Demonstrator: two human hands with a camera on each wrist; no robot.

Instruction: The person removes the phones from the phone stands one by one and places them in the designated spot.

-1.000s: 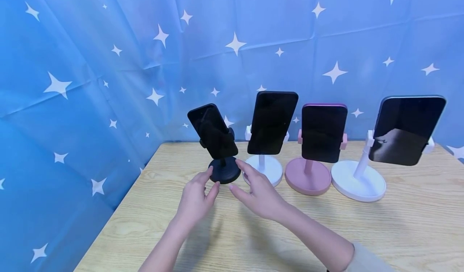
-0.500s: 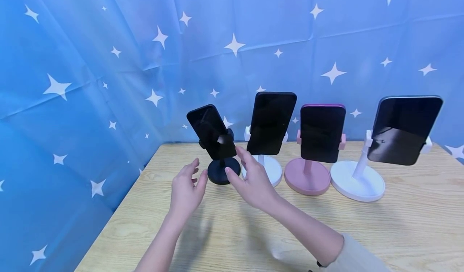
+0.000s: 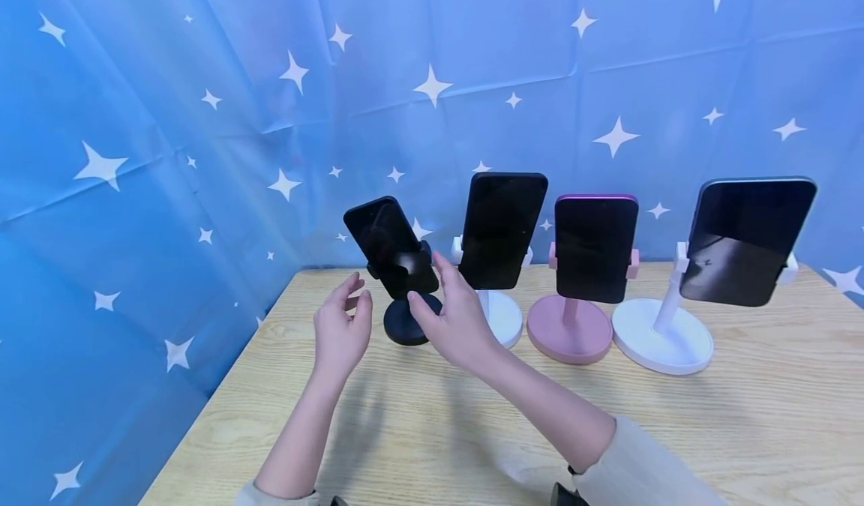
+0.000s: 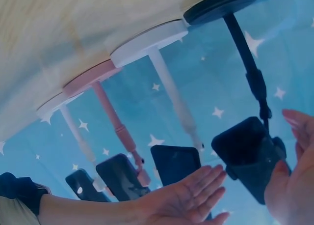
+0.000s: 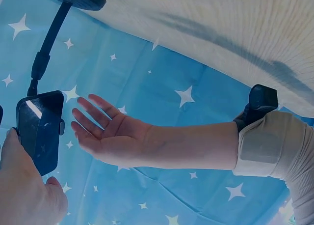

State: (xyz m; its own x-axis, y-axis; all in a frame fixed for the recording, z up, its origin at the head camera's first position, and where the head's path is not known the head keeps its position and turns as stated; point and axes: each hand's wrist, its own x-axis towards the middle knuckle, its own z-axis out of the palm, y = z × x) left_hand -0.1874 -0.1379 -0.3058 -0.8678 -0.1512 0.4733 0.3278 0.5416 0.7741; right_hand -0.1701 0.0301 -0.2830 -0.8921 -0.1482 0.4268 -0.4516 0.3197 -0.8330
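On a black phone stand (image 3: pixel 405 320) leans a tilted black phone (image 3: pixel 391 245), the leftmost of the row. My left hand (image 3: pixel 343 327) hovers to its left, fingers loosely bent and holding nothing. To the phone's lower right is my right hand (image 3: pixel 460 324), thumb and forefinger spread apart, overlapping the stand's base in the head view. The left wrist view has the same phone (image 4: pixel 248 154) close by my left thumb, with my right palm (image 4: pixel 179 200) turned up at the bottom. In the right wrist view, my right fingertips overlap the phone's edge (image 5: pixel 41 122).
Right of it stand a white stand (image 3: pixel 505 318) with a black phone (image 3: pixel 505 229), a pink stand (image 3: pixel 570 330) with a purple-edged phone (image 3: pixel 597 247), and another white stand (image 3: pixel 664 337) with a larger phone (image 3: pixel 749 240). Behind the wooden table (image 3: pixel 540 431) hangs a blue star-patterned curtain (image 3: pixel 364 101).
Both hands have risen from beside the black stand's base to about the phone's lower part. The left hand has also drawn leftward, widening the gap between them. The phones stay in their stands.
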